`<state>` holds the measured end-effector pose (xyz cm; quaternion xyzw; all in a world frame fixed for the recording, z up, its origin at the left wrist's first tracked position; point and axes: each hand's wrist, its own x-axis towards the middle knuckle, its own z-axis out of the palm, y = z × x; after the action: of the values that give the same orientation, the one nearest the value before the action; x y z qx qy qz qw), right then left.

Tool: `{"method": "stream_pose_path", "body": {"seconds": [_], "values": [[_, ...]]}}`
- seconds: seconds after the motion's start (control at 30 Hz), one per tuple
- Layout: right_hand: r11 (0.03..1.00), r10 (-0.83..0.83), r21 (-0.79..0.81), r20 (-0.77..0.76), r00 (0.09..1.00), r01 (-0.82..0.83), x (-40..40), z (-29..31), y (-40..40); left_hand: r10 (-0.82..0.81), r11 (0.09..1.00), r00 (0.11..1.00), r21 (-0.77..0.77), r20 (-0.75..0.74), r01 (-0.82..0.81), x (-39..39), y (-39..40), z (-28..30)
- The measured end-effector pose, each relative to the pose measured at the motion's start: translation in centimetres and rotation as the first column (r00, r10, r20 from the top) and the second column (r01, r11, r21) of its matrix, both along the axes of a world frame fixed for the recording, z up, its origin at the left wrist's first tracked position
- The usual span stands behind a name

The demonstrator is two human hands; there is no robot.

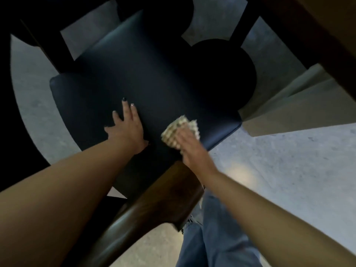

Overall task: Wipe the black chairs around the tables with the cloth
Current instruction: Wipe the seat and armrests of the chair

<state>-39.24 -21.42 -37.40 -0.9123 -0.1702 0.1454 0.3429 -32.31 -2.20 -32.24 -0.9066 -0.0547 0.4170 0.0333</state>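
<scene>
Your left hand (126,128) lies flat on the black chair seat (146,78), fingers spread, likely bracing it. At 3 o'clock from it, your right hand (189,145) presses the cloth (174,132) down for wiping; its fingers blur, so I cannot tell their set.

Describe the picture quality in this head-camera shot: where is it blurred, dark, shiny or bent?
Head view: the right hand and cloth are smeared by motion; the left hand, flat on the black seat, looks sharper. The seat's far edge catches a faint sheen, the corners fall dark, and the wide lens curves the arms outward.
</scene>
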Motion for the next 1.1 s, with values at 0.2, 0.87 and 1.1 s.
{"method": "stream_pose_path", "body": {"seconds": [0.2, 0.87, 1.1], "values": [[0.893, -0.363, -0.263, 0.059, 0.93, 0.366, 13.9, 0.0, -4.6, 0.182, 0.977, 0.979, -0.097, -0.093, -0.191, 0.6, 3.0, -1.6], [0.941, -0.264, -0.213, 0.034, 0.964, 0.265, 24.0, 0.6, 2.0, 0.306, 0.933, 0.952, -0.198, 0.003, -0.299, -1.3, 3.1, -4.5], [0.948, 0.01, -0.318, 0.073, 0.997, 0.014, 16.9, -1.7, 8.2, 0.314, 0.931, 0.949, -0.192, -0.016, -0.311, -0.9, 2.9, -4.2]]}}
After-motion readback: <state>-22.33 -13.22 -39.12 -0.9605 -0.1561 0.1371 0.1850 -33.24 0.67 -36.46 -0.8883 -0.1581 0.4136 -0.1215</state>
